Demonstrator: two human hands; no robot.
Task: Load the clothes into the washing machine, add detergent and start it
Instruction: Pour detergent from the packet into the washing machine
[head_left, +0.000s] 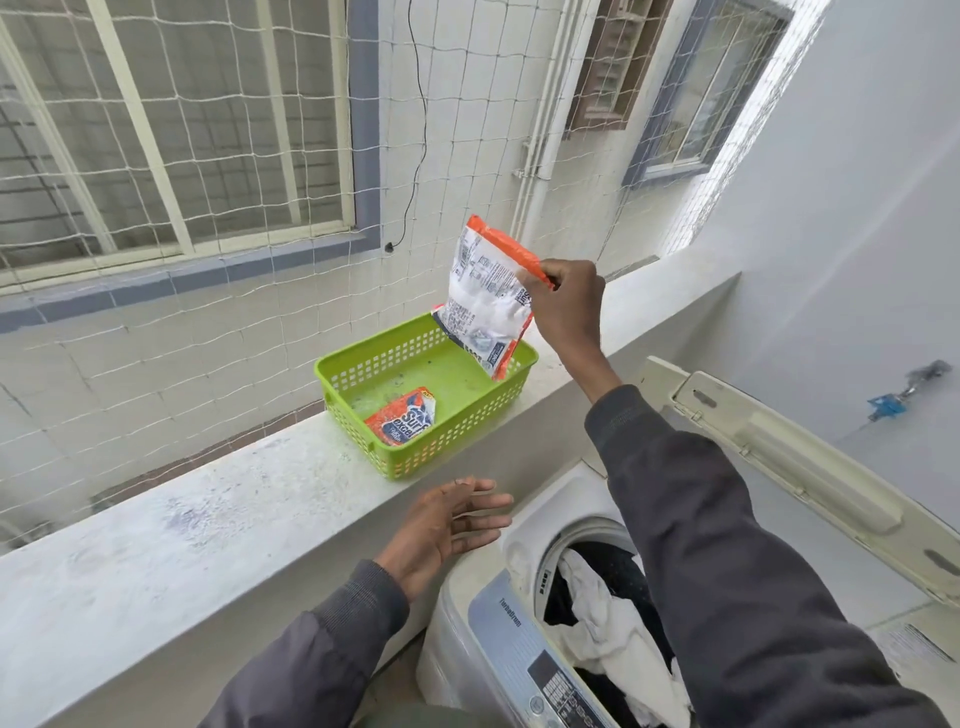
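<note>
My right hand (566, 306) pinches the top corner of an orange-and-white detergent packet (485, 301), which hangs upright over the right end of a green plastic basket (395, 358) on the ledge. A second, smaller orange detergent packet (402, 418) lies flat in the basket. My left hand (447, 530) hovers open, fingers spread, between the ledge and the washing machine (519, 623). The top-loading machine stands at the lower right with its lid (810, 467) raised. White and dark clothes (602, 618) fill its drum.
A wide concrete ledge (208, 519) runs from lower left to upper right, backed by safety netting (234, 156). The machine's control panel (524, 670) faces me. A blue tap (888, 402) sticks out of the white wall on the right.
</note>
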